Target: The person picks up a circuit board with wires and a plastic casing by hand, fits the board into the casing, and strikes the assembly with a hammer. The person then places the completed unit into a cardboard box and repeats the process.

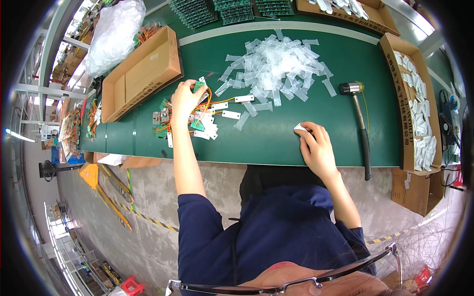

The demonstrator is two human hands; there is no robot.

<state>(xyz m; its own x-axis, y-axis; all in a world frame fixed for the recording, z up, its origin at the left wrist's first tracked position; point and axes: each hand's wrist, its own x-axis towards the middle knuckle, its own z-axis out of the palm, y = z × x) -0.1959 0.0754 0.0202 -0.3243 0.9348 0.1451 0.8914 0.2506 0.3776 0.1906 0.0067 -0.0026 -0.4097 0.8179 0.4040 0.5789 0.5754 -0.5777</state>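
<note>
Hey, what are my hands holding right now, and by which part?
Your left hand holds a green circuit board, seemingly by its edge; your right hand, a small white piece by its right end.

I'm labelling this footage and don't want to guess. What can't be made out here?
All in the head view:
White piece: its full shape, partly covered by the right hand's grip.
Green board: its lower part, covered by the left hand's grip.
Translucent strips: their number, hidden where they overlap.
Stacked boards: their far ends, cut off by the upper edge.
</note>
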